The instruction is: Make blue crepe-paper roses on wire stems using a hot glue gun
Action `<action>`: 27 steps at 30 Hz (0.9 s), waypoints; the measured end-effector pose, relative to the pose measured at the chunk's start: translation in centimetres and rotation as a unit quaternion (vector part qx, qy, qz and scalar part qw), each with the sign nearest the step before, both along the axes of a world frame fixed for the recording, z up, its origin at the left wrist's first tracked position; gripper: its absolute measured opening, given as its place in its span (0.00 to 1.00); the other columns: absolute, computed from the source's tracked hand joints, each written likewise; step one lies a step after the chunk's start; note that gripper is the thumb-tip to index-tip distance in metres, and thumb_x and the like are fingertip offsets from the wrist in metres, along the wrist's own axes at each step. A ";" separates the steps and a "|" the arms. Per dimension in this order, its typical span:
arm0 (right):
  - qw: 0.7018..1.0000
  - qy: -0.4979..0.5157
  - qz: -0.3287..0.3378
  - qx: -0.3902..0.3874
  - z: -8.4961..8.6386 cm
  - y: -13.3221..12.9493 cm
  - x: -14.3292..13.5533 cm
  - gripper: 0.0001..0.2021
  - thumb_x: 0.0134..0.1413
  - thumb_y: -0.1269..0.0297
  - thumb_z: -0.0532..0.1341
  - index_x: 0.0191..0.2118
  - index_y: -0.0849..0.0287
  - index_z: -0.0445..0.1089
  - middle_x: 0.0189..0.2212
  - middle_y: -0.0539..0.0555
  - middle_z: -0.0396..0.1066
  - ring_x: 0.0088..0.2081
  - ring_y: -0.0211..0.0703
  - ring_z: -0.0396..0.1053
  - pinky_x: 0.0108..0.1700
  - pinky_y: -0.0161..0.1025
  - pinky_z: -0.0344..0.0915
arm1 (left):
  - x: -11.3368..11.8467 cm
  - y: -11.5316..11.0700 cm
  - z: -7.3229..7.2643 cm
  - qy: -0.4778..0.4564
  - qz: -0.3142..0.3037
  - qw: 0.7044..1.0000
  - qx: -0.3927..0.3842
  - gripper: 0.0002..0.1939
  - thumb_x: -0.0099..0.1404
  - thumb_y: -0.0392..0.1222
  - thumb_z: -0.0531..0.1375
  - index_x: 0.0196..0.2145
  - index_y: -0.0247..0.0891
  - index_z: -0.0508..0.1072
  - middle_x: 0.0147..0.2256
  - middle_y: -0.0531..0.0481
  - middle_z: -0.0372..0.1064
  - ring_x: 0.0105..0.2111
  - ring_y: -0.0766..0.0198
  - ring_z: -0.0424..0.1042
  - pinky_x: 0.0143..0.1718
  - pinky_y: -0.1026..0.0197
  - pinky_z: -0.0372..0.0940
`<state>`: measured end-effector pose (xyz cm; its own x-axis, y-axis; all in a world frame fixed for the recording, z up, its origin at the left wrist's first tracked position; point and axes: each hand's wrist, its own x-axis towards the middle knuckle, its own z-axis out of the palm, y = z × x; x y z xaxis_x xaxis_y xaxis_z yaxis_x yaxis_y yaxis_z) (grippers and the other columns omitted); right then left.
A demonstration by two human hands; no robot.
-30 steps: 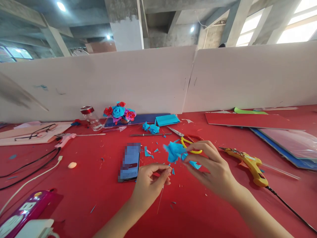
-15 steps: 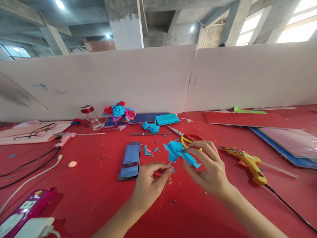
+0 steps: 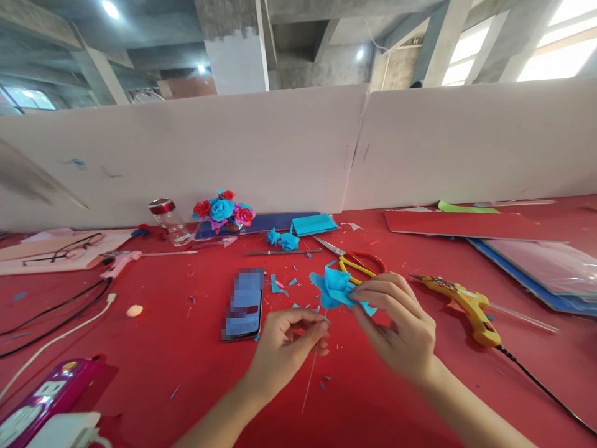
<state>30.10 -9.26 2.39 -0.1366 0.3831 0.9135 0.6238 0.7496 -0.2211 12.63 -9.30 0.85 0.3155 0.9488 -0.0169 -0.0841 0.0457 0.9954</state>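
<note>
A blue crepe-paper flower (image 3: 334, 287) is held up in front of me over the red table. My right hand (image 3: 399, 323) is closed, pinching the flower's paper at its right side between thumb and fingers. Just below the bloom, my left hand (image 3: 295, 339) is closed on the thin wire stem (image 3: 308, 386), whose free end slants down past my fingers. Yellow-and-red scissors (image 3: 357, 266) lie open right behind the flower. Blue paper scraps (image 3: 277, 284) are scattered near my left hand.
A phone (image 3: 243, 303) lies left of my hands, a yellow glue gun (image 3: 466, 305) to the right. Behind are small blue flowers (image 3: 289, 241), folded blue paper (image 3: 314, 224), a flower arrangement (image 3: 222, 210) and a glass bottle (image 3: 171, 223). A power strip (image 3: 41, 398) sits front left.
The flower has turned, so its cupped petals now face me more. My right hand has shifted slightly right and down. More of the wire shows below my left hand.
</note>
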 end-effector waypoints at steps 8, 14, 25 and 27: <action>0.993 -0.075 -0.028 0.090 -0.1 -1.0 0.6 0.13 0.43 0.79 0.63 0.35 0.55 0.70 0.25 0.49 0.74 0.26 0.41 0.66 0.33 0.45 0.62 | 0.1 0.0 -0.5 -0.064 -0.057 0.996 -0.020 0.09 0.56 0.45 0.63 0.26 0.35 0.74 0.24 0.51 0.68 0.24 0.68 0.70 0.29 0.64 0.70; 0.988 -0.104 -0.035 0.107 0.0 -1.4 0.8 0.13 0.44 0.79 0.63 0.34 0.54 0.69 0.25 0.49 0.74 0.26 0.40 0.66 0.34 0.45 0.62 | -0.2 0.1 -0.2 0.007 -0.035 0.998 0.050 0.11 0.58 0.48 0.60 0.27 0.37 0.74 0.27 0.50 0.73 0.29 0.63 0.73 0.33 0.60 0.69; 0.955 0.083 0.201 -0.201 0.8 -1.3 -0.3 0.13 0.56 0.57 0.53 0.26 0.58 0.64 0.20 0.51 0.64 0.23 0.38 0.60 0.25 0.37 0.60 | -1.3 1.1 -0.6 0.123 0.023 0.941 0.315 0.14 0.63 0.34 0.53 0.20 0.38 0.66 0.23 0.54 0.67 0.26 0.67 0.66 0.30 0.66 0.63; 0.945 0.106 0.203 -0.236 0.9 -1.4 -0.4 0.15 0.55 0.52 0.55 0.26 0.58 0.63 0.20 0.49 0.62 0.24 0.37 0.59 0.26 0.36 0.59 | -1.5 1.2 -0.8 0.141 0.026 0.928 0.343 0.14 0.62 0.32 0.52 0.19 0.38 0.66 0.24 0.53 0.67 0.27 0.66 0.66 0.30 0.66 0.62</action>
<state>29.72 -10.67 3.26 -0.1931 0.7097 0.6776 0.2114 0.7044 -0.6776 11.11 -8.09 0.06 0.3433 0.7807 0.5221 0.1999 -0.6039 0.7716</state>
